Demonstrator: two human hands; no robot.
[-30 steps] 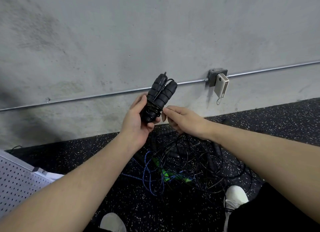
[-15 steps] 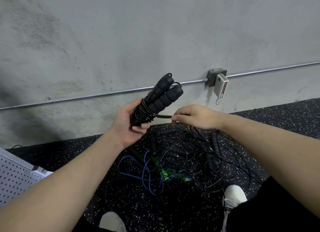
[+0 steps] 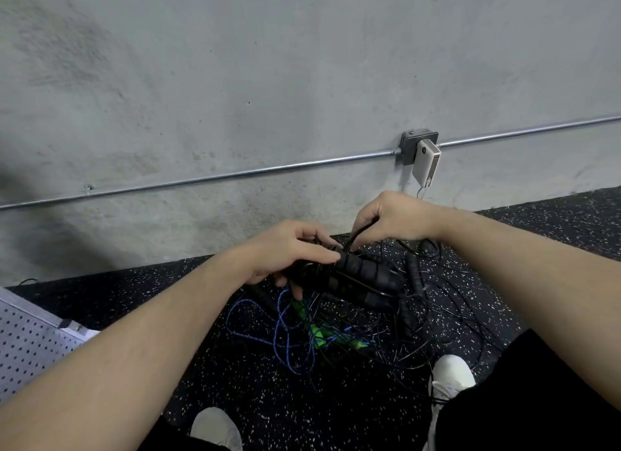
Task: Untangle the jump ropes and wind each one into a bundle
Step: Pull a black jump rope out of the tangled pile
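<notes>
My left hand [image 3: 285, 252] now tips the black rope bundle [image 3: 356, 279] over: its handles point to four o'clock, low over the floor tangle [image 3: 336, 333], no longer up at one o'clock. My right hand [image 3: 386, 218] pinches the cord end at the bundle's twelve o'clock.

The left hand [image 3: 285, 252] grips the wound jump rope [image 3: 356, 279] just above the tangle of ropes [image 3: 336, 333] on the floor [image 3: 268, 400], with the right hand [image 3: 389, 218] just right of it, pinching a cord. Behind them a wall [image 3: 302, 64] carries a conduit [image 3: 235, 175] and an outlet box [image 3: 411, 144]. A perforated panel [image 3: 27, 346] lies far left, and two shoes [image 3: 450, 373] stand nearest.
</notes>
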